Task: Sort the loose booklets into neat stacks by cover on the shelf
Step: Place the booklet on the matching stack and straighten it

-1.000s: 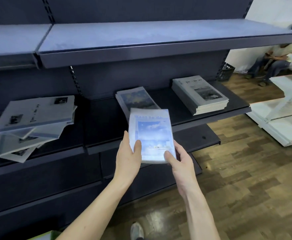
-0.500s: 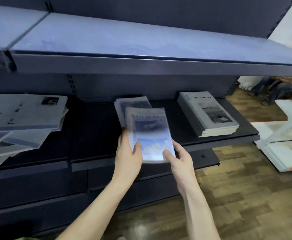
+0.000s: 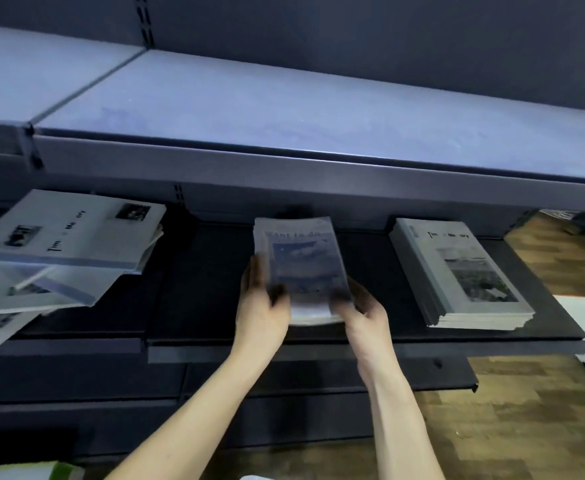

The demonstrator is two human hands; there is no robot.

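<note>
Blue-sky "Want to do" booklet (image 3: pixel 301 261) | blurred | left grip (image 3: pixel 261 303), right grip (image 3: pixel 363 311) hold its sides

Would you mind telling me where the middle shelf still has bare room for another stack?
Bare dark shelf lies between the messy pile on the left and the blue-cover stack that both hands hold, and a narrower strip lies between that stack and the neat grey stack. The upper shelf is bare. The left end is crowded.
</note>
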